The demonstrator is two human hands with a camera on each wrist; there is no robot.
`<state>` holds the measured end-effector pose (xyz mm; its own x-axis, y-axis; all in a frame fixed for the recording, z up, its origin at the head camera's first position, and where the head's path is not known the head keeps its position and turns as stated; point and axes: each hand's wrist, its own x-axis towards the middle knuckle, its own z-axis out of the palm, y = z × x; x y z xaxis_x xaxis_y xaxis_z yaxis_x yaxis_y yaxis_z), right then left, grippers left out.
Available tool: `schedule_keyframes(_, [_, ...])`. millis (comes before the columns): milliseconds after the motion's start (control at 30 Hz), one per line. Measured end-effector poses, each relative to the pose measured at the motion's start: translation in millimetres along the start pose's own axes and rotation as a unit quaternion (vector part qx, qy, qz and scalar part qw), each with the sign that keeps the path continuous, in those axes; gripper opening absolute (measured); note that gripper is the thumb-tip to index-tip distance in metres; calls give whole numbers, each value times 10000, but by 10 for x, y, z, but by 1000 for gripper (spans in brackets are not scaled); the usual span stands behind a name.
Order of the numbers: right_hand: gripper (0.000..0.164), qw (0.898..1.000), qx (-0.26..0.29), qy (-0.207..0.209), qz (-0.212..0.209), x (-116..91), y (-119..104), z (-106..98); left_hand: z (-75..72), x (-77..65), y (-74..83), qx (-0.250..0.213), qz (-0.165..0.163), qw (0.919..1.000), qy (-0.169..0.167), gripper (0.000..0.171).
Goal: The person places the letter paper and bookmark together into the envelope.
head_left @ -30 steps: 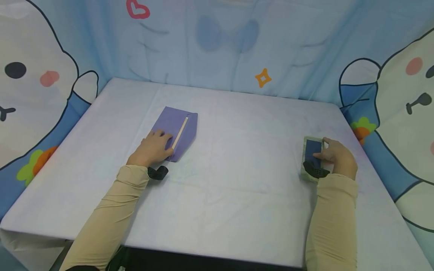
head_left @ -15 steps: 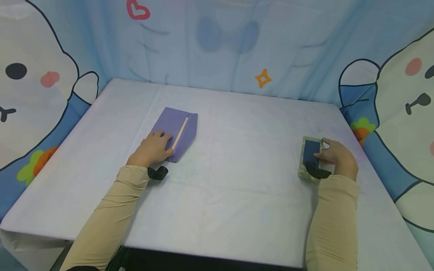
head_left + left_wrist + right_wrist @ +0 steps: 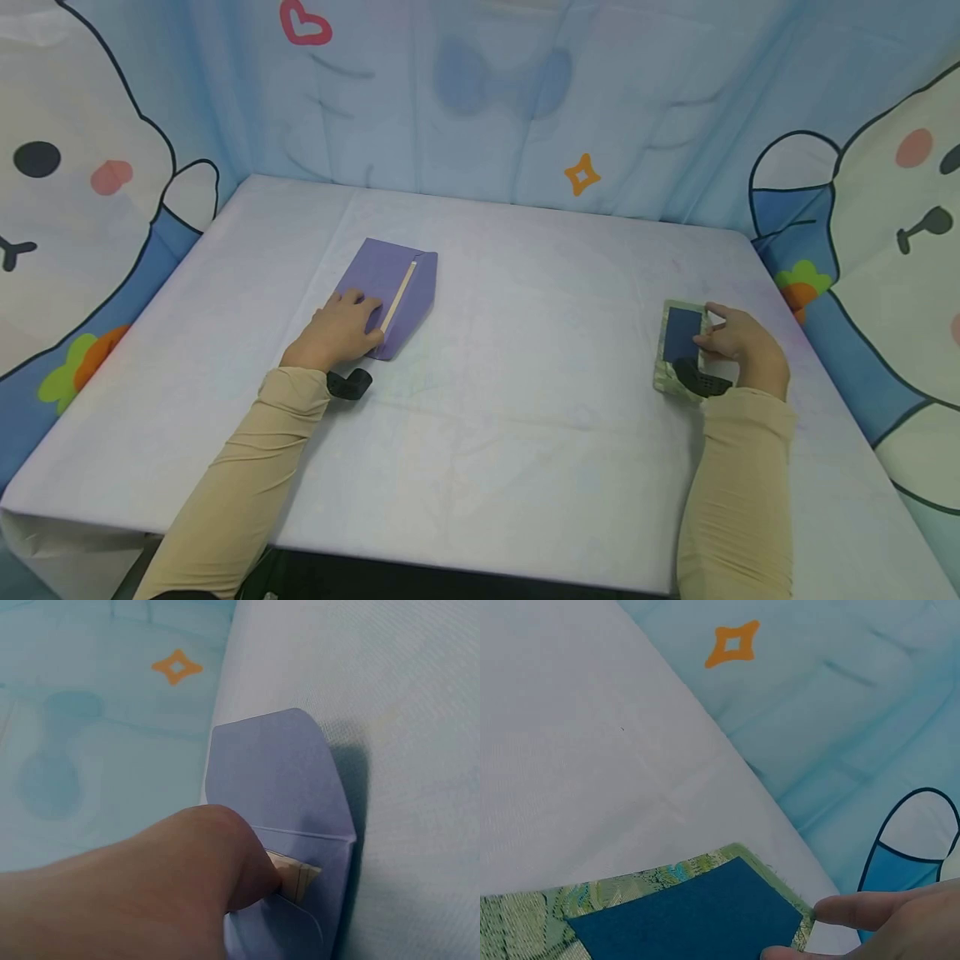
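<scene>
My left hand (image 3: 340,327) rests on a purple envelope (image 3: 386,260) at the table's left, its fingers spread over the paper. A narrow cream strip shows along the envelope's opening. In the left wrist view the flap (image 3: 274,769) lies folded back, and my thumb touches the cream paper (image 3: 304,876) inside. At the right, my right hand (image 3: 746,346) pinches the right edge of a flat green patterned cloth piece (image 3: 517,922) with a dark blue rectangle (image 3: 682,915) on it. The thumb lies on the blue, the index finger at the cloth's corner.
White cloth covers the table (image 3: 517,375). Behind it hangs a light blue printed curtain (image 3: 480,108), and cartoon figures are printed at both sides. A black wrist-camera mount (image 3: 348,384) sits at the left wrist, another (image 3: 699,379) at the right, overlapping the green cloth piece.
The green cloth piece with its blue rectangle has shifted slightly left in my right hand. My left hand and the envelope have stayed put.
</scene>
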<state>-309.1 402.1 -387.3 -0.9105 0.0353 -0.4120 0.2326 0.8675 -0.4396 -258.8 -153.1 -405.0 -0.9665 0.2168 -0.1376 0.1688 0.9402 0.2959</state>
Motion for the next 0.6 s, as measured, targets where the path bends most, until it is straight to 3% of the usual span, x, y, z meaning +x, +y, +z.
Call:
schedule_keyframes(333, [81,9997,72,108,-228,62,-9,19,-15,-16,13,-56,-26,10000,-35,60])
schedule_keyframes(600, [79,9984,451,235,-251,60,-47,47,-15,-18,13,-12,-10,10000,5,60])
